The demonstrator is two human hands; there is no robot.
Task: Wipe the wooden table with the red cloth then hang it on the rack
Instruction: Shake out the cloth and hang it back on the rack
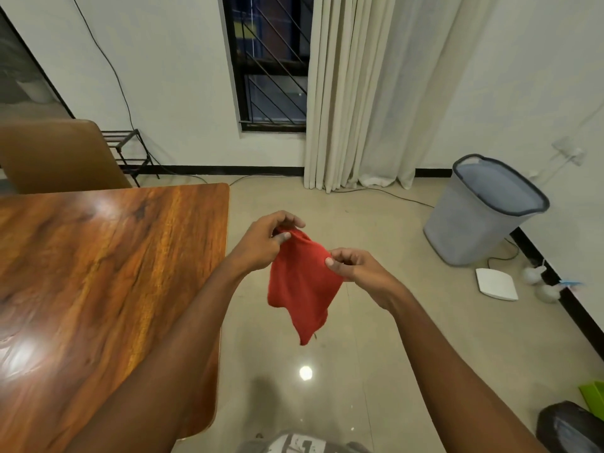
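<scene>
Head view: the person stands at the corner of the wooden surface (pixel 98 273), both arms reaching out over the tiled floor (pixel 376 354).
Left hand (pixel 266 245): fingers and thumb curled in, pinching the top corner of the red cloth (pixel 300 289).
Right hand (pixel 354 266): thumb and fingers pinching the cloth's other upper edge.
Red cloth: up in the air between the two hands, to the right of the surface, hanging slack above the floor and touching neither.
Wooden surface: glossy, with lamp glare on it. The shine alone does not show whether it has been wiped.
Rack (pixel 127 152): black metal, by the far wall behind the chair (pixel 55 155), well apart from the cloth, with nothing red on it.
Progress: with the cloth held off the surface by its top edge, the wiping looks likely done, though that is a judgement. The hanging is not yet done.
Left to do: carry the cloth to the rack and drape it over a bar.
Bystander: the grey laundry basket (pixel 483 210) by the right wall plays no part.
</scene>
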